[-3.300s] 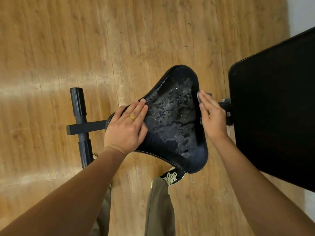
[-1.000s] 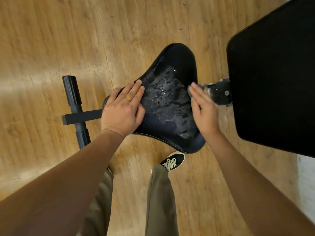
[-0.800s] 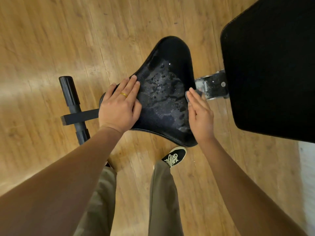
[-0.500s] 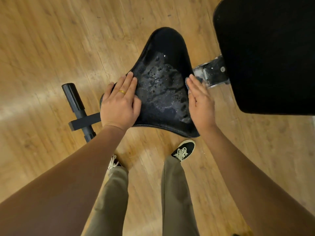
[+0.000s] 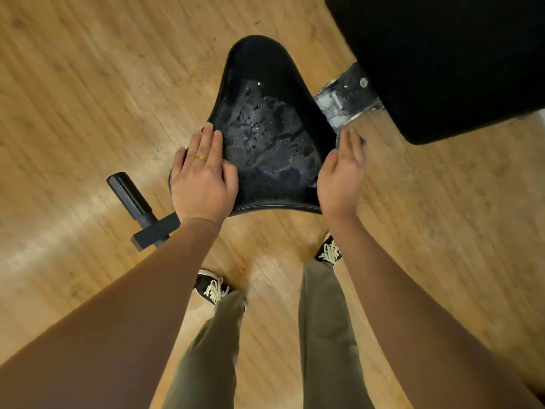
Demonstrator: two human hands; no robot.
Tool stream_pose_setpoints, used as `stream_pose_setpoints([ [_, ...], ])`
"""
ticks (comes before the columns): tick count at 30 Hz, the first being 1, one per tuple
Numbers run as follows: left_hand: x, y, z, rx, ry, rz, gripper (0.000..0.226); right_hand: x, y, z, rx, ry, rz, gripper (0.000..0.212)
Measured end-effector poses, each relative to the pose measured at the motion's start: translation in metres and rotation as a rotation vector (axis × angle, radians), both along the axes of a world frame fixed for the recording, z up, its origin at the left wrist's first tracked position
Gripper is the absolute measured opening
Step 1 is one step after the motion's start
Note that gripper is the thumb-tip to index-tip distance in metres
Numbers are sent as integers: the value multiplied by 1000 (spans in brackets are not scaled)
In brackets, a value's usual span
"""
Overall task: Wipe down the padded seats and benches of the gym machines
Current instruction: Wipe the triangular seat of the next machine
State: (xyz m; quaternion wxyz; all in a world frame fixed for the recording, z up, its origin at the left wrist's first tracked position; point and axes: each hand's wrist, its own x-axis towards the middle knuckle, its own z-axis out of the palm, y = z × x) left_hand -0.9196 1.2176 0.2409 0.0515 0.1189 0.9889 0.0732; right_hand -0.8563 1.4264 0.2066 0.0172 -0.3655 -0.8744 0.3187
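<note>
Head view: the seat [image 5: 265, 137] is sitting upper centre, its middle beaded with spray, so I judge wiping is barely beginning. My left hand [image 5: 203, 178] is lying flat on its left edge, my right hand [image 5: 339, 175] resting open against its right; the backrest [image 5: 442, 54], upper right, is waiting.

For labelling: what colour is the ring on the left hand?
The ring is gold, seen in head view.

Warm indoor light, pretty bright. Big soft glare streak across the wood floor [image 5: 67, 219] on the left. Wet seat [image 5: 265, 137] glints. Back pad [image 5: 442, 54] is crushed black. Trouser legs [image 5: 212, 349] are slightly motion-blurred, and the edges bend with the wide angle.
</note>
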Motion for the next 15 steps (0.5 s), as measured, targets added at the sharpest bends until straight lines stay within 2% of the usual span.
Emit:
stream_pose_setpoints([
  [5,-1,0,4,-24,-21,-45,53,63,-39,10,56,-17,200,48],
  [8,-5,-6,3,-76,-63,-143,56,66,-30,5,84,-2,334,46],
  [10,-3,-9,3,-106,-60,-184,58,53,-21,2,83,4,301,46],
  [15,0,-5,4,-90,-54,-147,59,16,-18,-7,101,-12,60,46],
])
